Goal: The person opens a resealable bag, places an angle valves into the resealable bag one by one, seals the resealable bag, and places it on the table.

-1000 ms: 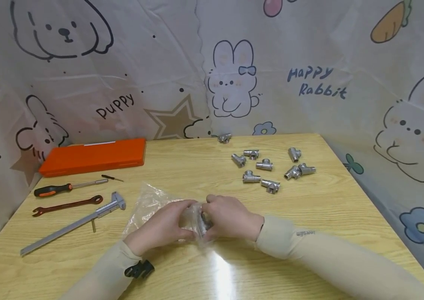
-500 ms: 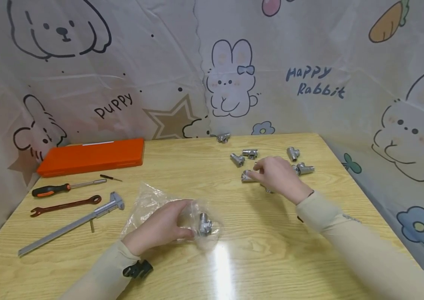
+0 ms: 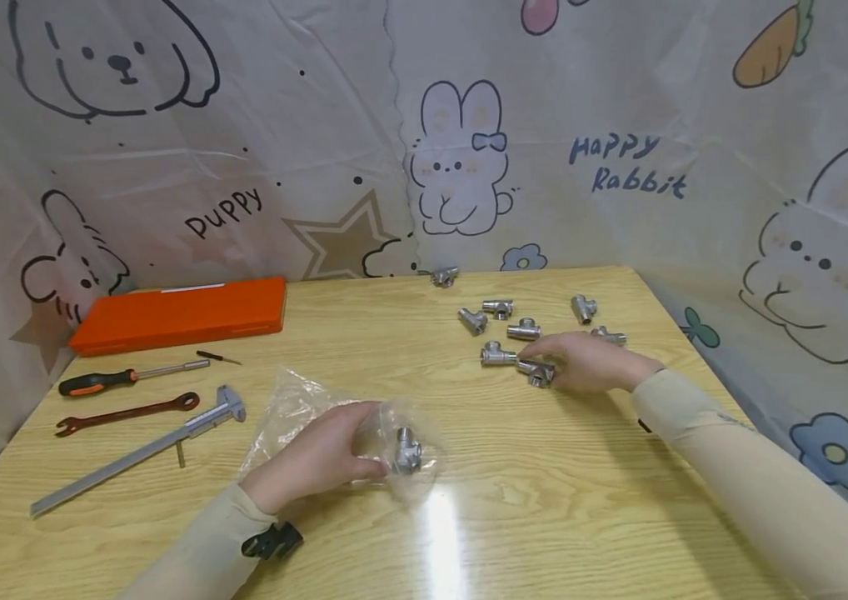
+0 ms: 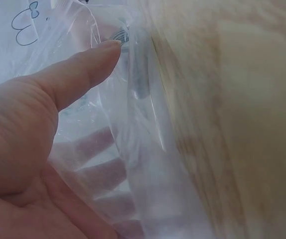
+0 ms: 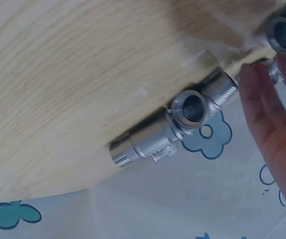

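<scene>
In the head view my left hand (image 3: 326,454) holds a clear plastic bag (image 3: 285,417), its thumb and fingers spread apart around the plastic. A shiny metal tee fitting (image 3: 408,452) lies inside the bag, near its right end; in the left wrist view the fitting is partly hidden by the thumb. My right hand (image 3: 592,362) is low over the scattered fittings, fingertips at a metal tee fitting (image 3: 536,372). In the right wrist view its fingers (image 5: 255,94) look fairly straight, beside a tee fitting (image 5: 281,37); two other fittings (image 5: 190,109) lie close by.
More tee fittings (image 3: 497,355) lie on the wooden table (image 3: 544,517), one (image 3: 445,277) at its back edge. To the left are an orange case (image 3: 180,317), a screwdriver (image 3: 102,382), a wrench (image 3: 127,414), a caliper (image 3: 132,462) and a small black-handled tool (image 3: 214,357).
My right hand has left the bag, uncovering the fitting inside it, and moved right and away to the scattered fittings. My left hand stays at the bag.
</scene>
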